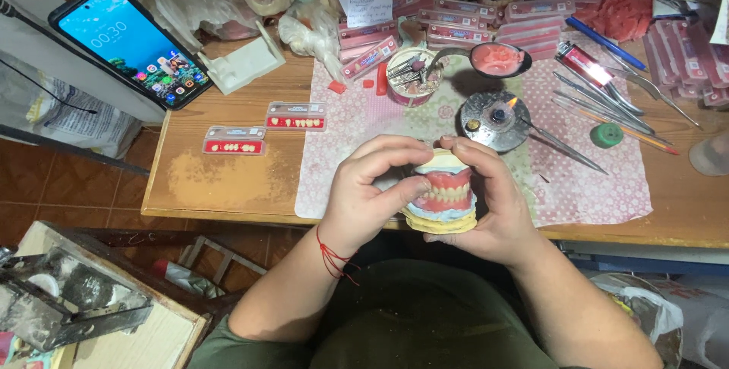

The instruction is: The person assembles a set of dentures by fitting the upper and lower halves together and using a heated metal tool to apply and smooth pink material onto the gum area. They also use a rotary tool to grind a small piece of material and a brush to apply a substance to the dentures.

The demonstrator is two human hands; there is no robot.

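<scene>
Two bare hands meet at the near edge of the wooden table [228, 187] in the head view, both wrapped around a denture model [443, 194]: pale plaster casts above and below, pink wax gums and a row of white teeth between them. The left hand [372, 190] grips it from the left with fingers curled over the top and the thumb pressed against the front; a red string is tied around that wrist. The right hand [493, 202] cups it from the right, fingers arched over the top and touching the left hand's fingertips. The model sits above a patterned pink cloth [592, 179] spread on the table. Just beyond the hands, a small spirit burner [496, 118] shows a lit flame, and farther off stand a round tin of tools [410, 77] and a ladle of pink wax [497, 59]. Metal instruments [600, 99] lie to the right on the cloth. To the left, two flat cards of artificial teeth [266, 130] rest on bare wood, and a smartphone [129, 42] with a lit screen leans at the far left.
</scene>
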